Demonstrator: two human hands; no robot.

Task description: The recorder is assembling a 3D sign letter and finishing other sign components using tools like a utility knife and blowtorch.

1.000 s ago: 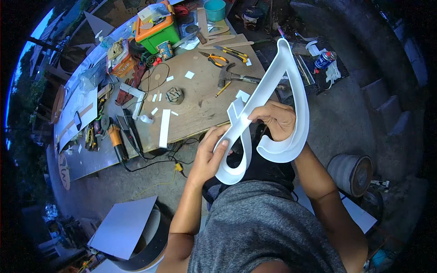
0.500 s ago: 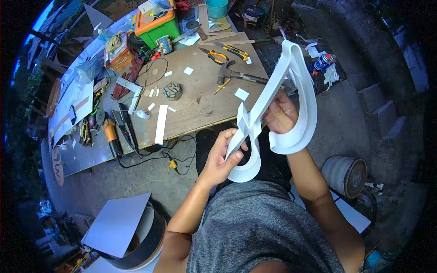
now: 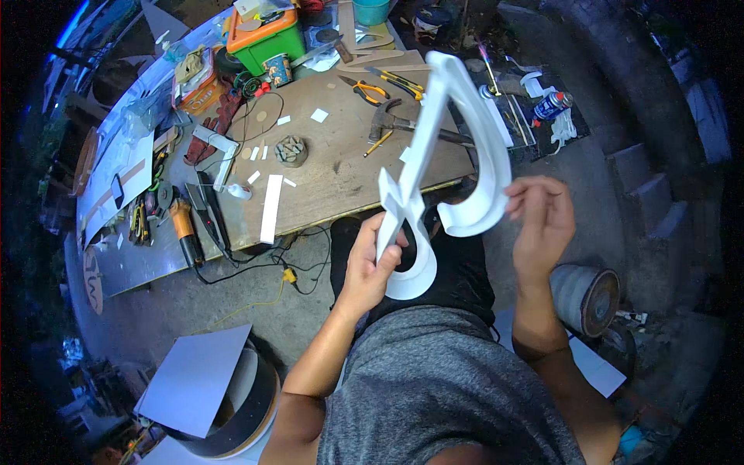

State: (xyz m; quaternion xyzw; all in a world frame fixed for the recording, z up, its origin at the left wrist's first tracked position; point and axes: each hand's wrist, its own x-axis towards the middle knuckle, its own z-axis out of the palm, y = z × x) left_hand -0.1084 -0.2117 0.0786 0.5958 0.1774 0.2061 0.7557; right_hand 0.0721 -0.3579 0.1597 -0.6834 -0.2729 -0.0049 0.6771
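A white curved channel letter (image 3: pixel 422 143), built of bent strips with a loop at the bottom and a large curve at the right, stands tilted in front of me. My left hand (image 3: pixel 367 267) is closed round its lower left part, thumb on the near side. My right hand (image 3: pixel 545 221) is beside the outer right curve, its fingers bent and somewhat apart, fingertips close to the white wall. Whether they touch it I cannot tell. Behind the letter, a hammer (image 3: pixel 384 122) and a pencil (image 3: pixel 378 143) lie on the wooden workbench (image 3: pixel 325 182).
Pliers (image 3: pixel 363 91), yellow cutters, a jar (image 3: pixel 291 151), white strips (image 3: pixel 271 209) and a green-orange box (image 3: pixel 267 46) sit on the bench. An angle grinder (image 3: pixel 184 229) and a hair straightener (image 3: pixel 209 213) lie at its left. Cables (image 3: pixel 310 260) hang below; a drum (image 3: pixel 585 298) stands at the right.
My right hand has come out from inside the large curve and moved right to its outer side. The letter has shifted left and turned a little, still in my left hand.
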